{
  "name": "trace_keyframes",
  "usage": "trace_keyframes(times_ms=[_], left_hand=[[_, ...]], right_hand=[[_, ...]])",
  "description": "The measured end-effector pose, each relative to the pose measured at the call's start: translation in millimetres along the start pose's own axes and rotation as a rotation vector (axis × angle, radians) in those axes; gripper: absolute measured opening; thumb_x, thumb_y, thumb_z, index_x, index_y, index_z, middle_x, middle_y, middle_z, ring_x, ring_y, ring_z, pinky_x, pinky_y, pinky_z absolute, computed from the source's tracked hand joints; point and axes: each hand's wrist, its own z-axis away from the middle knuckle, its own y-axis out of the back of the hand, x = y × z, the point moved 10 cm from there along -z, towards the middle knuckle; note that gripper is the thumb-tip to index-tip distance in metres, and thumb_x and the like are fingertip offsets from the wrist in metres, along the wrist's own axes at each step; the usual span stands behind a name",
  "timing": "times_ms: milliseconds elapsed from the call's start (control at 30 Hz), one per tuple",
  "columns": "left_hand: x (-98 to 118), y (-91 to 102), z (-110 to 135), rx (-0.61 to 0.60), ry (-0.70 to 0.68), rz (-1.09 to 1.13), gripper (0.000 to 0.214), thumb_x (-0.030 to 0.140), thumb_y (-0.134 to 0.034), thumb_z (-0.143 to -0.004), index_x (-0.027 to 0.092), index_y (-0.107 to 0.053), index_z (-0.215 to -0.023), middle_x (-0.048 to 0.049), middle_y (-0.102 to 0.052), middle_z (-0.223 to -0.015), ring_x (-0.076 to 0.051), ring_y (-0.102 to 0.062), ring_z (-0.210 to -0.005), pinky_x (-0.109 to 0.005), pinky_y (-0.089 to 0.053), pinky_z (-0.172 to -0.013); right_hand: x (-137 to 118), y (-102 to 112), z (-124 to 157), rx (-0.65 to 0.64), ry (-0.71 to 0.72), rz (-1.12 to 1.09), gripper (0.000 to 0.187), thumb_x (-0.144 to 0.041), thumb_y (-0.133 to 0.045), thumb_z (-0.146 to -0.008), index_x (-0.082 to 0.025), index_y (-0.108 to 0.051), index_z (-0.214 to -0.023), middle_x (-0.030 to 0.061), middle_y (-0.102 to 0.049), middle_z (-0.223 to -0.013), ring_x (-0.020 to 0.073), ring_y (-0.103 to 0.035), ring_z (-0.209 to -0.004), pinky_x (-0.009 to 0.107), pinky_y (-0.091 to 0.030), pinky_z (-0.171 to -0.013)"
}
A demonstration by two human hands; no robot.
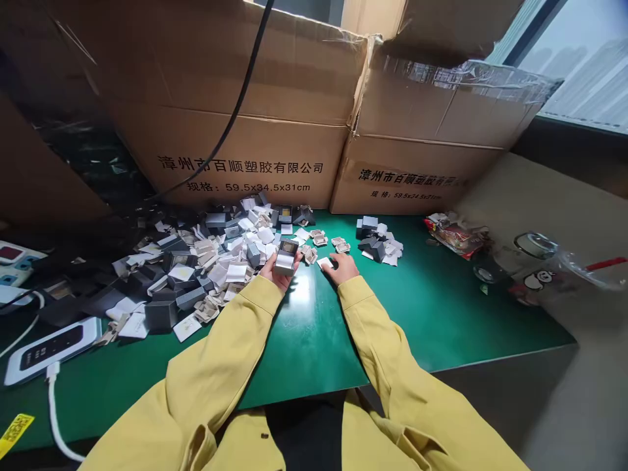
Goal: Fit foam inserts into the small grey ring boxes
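In the middle of the head view, my left hand (279, 277) grips a small grey box (286, 255) with its lid raised, fingers wrapped round its sides. To the right, my right hand (344, 269) is low over the table, its thumb and fingers at the edge of a small white card (324, 263). Just beyond my hands lie a few beige folded inserts (340, 244). A large heap of grey boxes, white cards and beige inserts (216, 248) spreads to the left of my left hand.
A smaller pile of grey boxes and white cards (380, 241) lies right of my hands on the green table (407, 301). Large cardboard cartons (245, 150) stand behind. A white device (53, 350) with a cable is at left; a red snack packet (456, 235) at right.
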Motion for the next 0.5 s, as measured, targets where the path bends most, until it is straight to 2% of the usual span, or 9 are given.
trace_keyframes(times_ms=[100,200,267,400,500], left_hand=[[-7,3.7,-4,0.014,0.016,-0.004,0.05,0.032,-0.031,-0.092,0.003,-0.035,-0.132,-0.0152,-0.067,-0.099,-0.02,-0.063,-0.096,-0.027,-0.055,-0.075],[-16,9.4,-9,0.026,0.042,-0.02,0.049,0.034,-0.03,-0.092,0.003,-0.037,-0.13,-0.0152,-0.067,-0.1,-0.021,-0.063,-0.097,-0.033,-0.055,-0.078],[-22,14.1,-10,0.033,0.076,-0.051,0.047,0.036,-0.032,-0.092,0.006,-0.042,-0.126,-0.0137,-0.066,-0.102,-0.021,-0.063,-0.097,-0.036,-0.055,-0.079],[-26,21.6,-9,0.045,0.115,-0.122,0.043,0.039,-0.037,-0.09,0.008,-0.052,-0.116,-0.0136,-0.065,-0.107,-0.021,-0.061,-0.101,-0.034,-0.055,-0.079],[-25,25.0,-7,0.06,0.115,-0.14,0.041,0.038,-0.039,-0.09,0.008,-0.054,-0.114,-0.015,-0.063,-0.11,-0.021,-0.059,-0.105,-0.03,-0.054,-0.082]], right_hand=[[-7,-12,-1,-0.031,0.007,-0.033,0.033,-0.037,-0.064,-0.065,-0.018,-0.065,-0.092,0.0064,-0.063,-0.095,0.0204,-0.053,-0.087,0.032,-0.043,-0.077],[-10,-16,1,-0.023,-0.024,-0.303,0.024,-0.034,-0.06,-0.066,-0.018,-0.065,-0.083,0.0002,-0.062,-0.075,0.0128,-0.051,-0.064,0.025,-0.043,-0.062],[-14,-16,4,0.003,-0.022,-0.504,0.02,-0.034,-0.057,-0.067,-0.018,-0.064,-0.077,-0.0007,-0.061,-0.07,0.0109,-0.048,-0.057,0.023,-0.04,-0.054],[-18,-14,8,0.078,0.0,-0.778,0.012,-0.026,-0.058,-0.061,-0.017,-0.064,-0.064,0.0068,-0.059,-0.101,0.0082,-0.049,-0.057,0.021,-0.037,-0.046],[-17,-19,8,0.06,-0.044,-0.872,0.01,-0.023,-0.058,-0.059,-0.017,-0.065,-0.063,0.0075,-0.058,-0.1,0.0077,-0.05,-0.055,0.021,-0.038,-0.044]])
